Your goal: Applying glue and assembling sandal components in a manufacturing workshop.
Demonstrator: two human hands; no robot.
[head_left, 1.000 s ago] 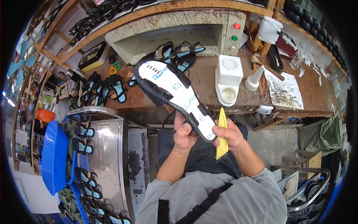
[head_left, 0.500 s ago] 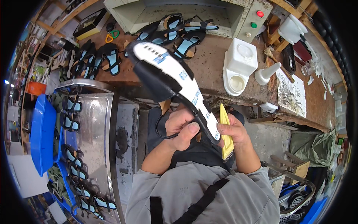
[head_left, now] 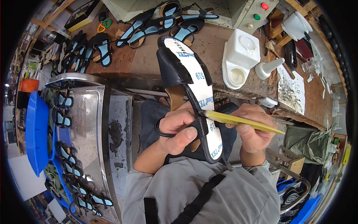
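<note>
The brown, stained workbench [head_left: 130, 64] carries blue-lined black sandals [head_left: 151, 30] in loose clusters, orange-and-green-handled scissors [head_left: 104, 24], a boxy grey machine [head_left: 247, 18], a white plastic pot [head_left: 244, 48], just beside it a white cone-topped bottle [head_left: 267, 70], and a dark-smeared white sheet [head_left: 292, 89]. Along the left edge of the shiny metal tray [head_left: 89, 123] lie more strappy sandals [head_left: 64, 119].

The black sandal [head_left: 195, 95] conceals the fingertips of the left hand [head_left: 176, 132], and the yellow-handled brush [head_left: 246, 122] covers a strip of white sole [head_left: 204, 87]. The bristles [head_left: 204, 114] are too small and blurred to tell where they end. Some fingers of the right hand [head_left: 256, 128] curl out of sight. The upper edge cuts off the gray machine [head_left: 244, 15]; the lower edge crops the gray shirt [head_left: 238, 198] and 2 black straps [head_left: 199, 196].
</note>
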